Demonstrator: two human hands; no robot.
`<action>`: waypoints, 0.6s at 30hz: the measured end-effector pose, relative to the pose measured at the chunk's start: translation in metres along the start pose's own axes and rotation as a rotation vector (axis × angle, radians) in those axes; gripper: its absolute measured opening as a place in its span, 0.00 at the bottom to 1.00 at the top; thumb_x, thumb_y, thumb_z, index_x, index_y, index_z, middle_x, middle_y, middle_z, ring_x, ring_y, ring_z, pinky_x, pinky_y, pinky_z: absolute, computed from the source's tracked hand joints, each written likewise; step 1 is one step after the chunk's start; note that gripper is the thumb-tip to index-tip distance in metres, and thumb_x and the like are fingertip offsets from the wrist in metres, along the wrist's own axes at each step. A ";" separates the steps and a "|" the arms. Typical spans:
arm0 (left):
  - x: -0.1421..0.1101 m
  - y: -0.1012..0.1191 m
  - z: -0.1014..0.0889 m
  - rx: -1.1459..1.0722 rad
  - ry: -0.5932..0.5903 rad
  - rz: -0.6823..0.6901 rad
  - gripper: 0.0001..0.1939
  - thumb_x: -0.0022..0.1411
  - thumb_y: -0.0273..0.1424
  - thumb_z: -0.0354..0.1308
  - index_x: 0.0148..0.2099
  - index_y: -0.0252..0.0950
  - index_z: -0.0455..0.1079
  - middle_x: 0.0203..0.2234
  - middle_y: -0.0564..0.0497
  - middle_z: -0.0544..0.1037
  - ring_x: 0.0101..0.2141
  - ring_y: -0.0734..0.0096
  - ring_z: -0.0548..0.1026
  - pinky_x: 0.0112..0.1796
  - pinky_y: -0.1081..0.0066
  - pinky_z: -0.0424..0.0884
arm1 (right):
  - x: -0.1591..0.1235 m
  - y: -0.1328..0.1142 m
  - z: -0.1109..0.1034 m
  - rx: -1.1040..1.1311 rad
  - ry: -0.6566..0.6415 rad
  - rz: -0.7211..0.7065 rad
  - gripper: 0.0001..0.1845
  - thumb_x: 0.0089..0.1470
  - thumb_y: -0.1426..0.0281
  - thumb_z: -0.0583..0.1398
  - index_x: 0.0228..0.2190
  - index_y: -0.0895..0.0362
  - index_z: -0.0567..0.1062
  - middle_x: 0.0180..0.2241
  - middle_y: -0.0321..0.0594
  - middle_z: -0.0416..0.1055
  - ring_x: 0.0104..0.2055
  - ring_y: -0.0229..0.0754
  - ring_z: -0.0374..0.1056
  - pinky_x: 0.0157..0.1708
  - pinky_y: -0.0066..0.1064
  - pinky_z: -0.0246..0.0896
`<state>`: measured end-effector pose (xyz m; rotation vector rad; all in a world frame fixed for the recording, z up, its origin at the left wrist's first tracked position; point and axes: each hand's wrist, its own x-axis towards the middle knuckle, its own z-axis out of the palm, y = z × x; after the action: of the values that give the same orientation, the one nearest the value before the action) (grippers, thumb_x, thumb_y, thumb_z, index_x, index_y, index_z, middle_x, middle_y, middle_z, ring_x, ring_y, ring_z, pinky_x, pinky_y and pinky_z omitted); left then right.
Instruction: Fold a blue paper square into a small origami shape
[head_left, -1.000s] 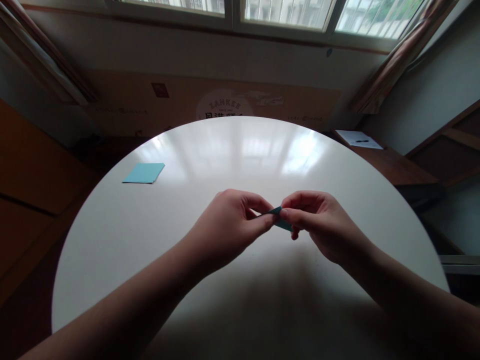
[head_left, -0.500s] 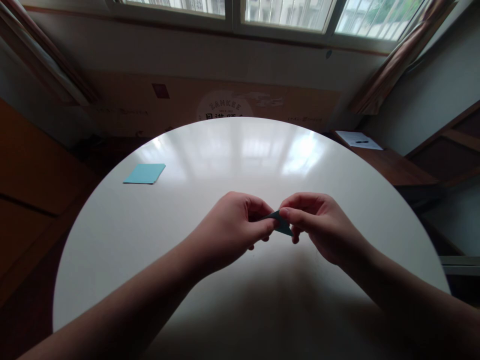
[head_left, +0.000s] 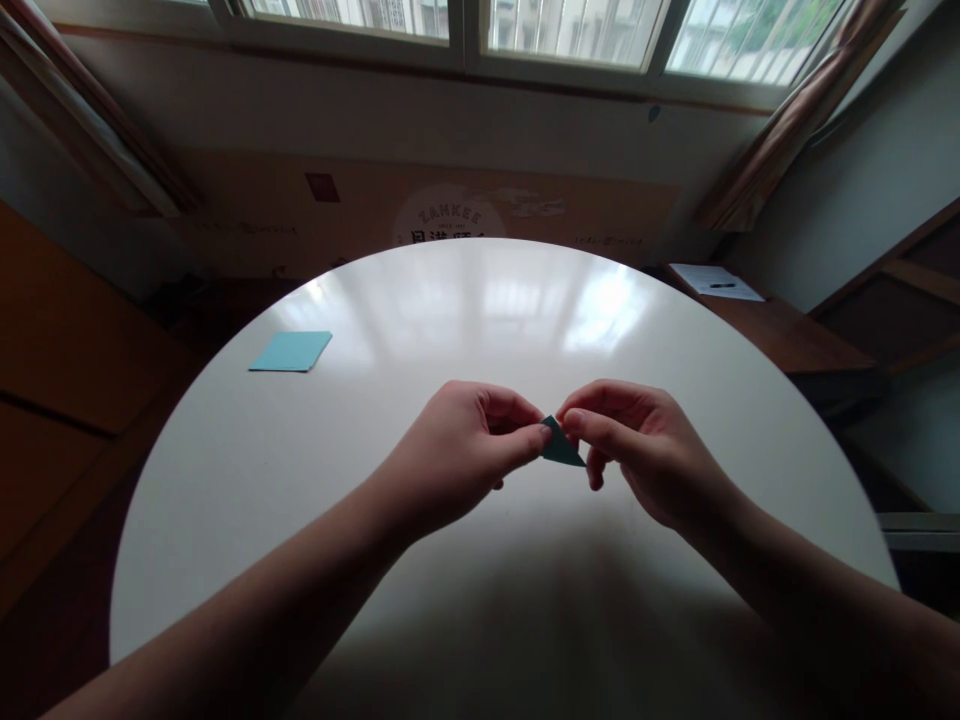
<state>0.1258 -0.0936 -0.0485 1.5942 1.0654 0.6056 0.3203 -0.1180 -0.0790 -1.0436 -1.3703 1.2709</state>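
Observation:
A small piece of dark teal folded paper (head_left: 561,447) is held above the white table, its sharp lower tip pointing down to the right. My left hand (head_left: 480,440) is closed on its left side, with the thumb flat on the front and the index finger behind. Along the right edge of the paper, my right hand (head_left: 637,440) is curled with thumb and index finger close together at it; part of that contact is hidden. The right hand's lower fingers hang bent below, near the paper's tip.
A stack of light blue square paper (head_left: 291,352) lies at the left of the round white table (head_left: 247,500). Beyond the table's right edge, a brown side surface (head_left: 795,335) carries white sheets (head_left: 694,275) and a dark pen (head_left: 722,286). A window and curtains stand behind.
The right thumb has moved off the paper's front toward its right edge. More of the folded paper's face shows, now a clear triangle with its upper corner visible. The left hand keeps its pinch.

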 end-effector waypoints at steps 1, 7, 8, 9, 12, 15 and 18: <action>0.001 0.000 0.000 -0.019 0.001 -0.006 0.08 0.58 0.35 0.63 0.34 0.36 0.80 0.22 0.52 0.76 0.24 0.71 0.71 0.20 0.76 0.67 | 0.000 0.001 -0.001 0.013 -0.009 0.002 0.05 0.55 0.67 0.67 0.31 0.57 0.81 0.27 0.38 0.74 0.25 0.37 0.68 0.16 0.23 0.65; 0.001 0.000 0.000 -0.009 0.007 -0.005 0.08 0.58 0.35 0.64 0.34 0.37 0.80 0.22 0.52 0.77 0.24 0.72 0.71 0.20 0.76 0.66 | 0.000 0.001 -0.001 -0.062 -0.011 0.029 0.06 0.54 0.67 0.67 0.31 0.58 0.80 0.26 0.37 0.73 0.24 0.36 0.67 0.16 0.23 0.64; 0.001 0.000 0.000 0.007 0.016 0.005 0.08 0.58 0.35 0.64 0.34 0.37 0.80 0.22 0.52 0.77 0.24 0.72 0.71 0.21 0.77 0.66 | -0.001 0.000 -0.001 -0.082 0.002 0.030 0.05 0.53 0.68 0.67 0.30 0.58 0.80 0.26 0.37 0.73 0.24 0.36 0.67 0.16 0.23 0.64; 0.000 0.001 0.001 0.024 0.030 0.022 0.08 0.58 0.35 0.64 0.34 0.37 0.81 0.23 0.52 0.78 0.24 0.73 0.71 0.21 0.77 0.66 | -0.001 -0.001 0.001 -0.106 0.014 0.030 0.04 0.53 0.70 0.67 0.30 0.58 0.79 0.26 0.37 0.73 0.25 0.36 0.67 0.16 0.23 0.64; 0.000 0.003 0.002 0.067 0.080 0.085 0.07 0.58 0.34 0.64 0.33 0.37 0.81 0.25 0.53 0.81 0.24 0.74 0.72 0.24 0.77 0.68 | -0.003 -0.003 0.005 -0.196 0.042 0.010 0.02 0.51 0.72 0.66 0.29 0.59 0.78 0.26 0.36 0.73 0.25 0.36 0.67 0.17 0.23 0.64; -0.001 0.003 0.003 0.085 0.112 0.119 0.06 0.59 0.32 0.63 0.32 0.37 0.80 0.25 0.54 0.81 0.24 0.75 0.72 0.27 0.76 0.69 | -0.004 -0.004 0.009 -0.284 0.056 -0.033 0.03 0.52 0.71 0.65 0.29 0.59 0.78 0.26 0.36 0.72 0.25 0.35 0.66 0.19 0.22 0.64; -0.001 0.002 0.005 0.094 0.122 0.132 0.06 0.60 0.31 0.61 0.33 0.36 0.80 0.25 0.54 0.81 0.24 0.75 0.72 0.30 0.75 0.69 | -0.003 -0.005 0.009 -0.346 0.045 -0.038 0.04 0.53 0.70 0.64 0.30 0.58 0.78 0.26 0.36 0.72 0.26 0.35 0.66 0.20 0.23 0.64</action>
<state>0.1299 -0.0966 -0.0479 1.7372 1.0983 0.7593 0.3125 -0.1231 -0.0744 -1.2648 -1.6027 0.9960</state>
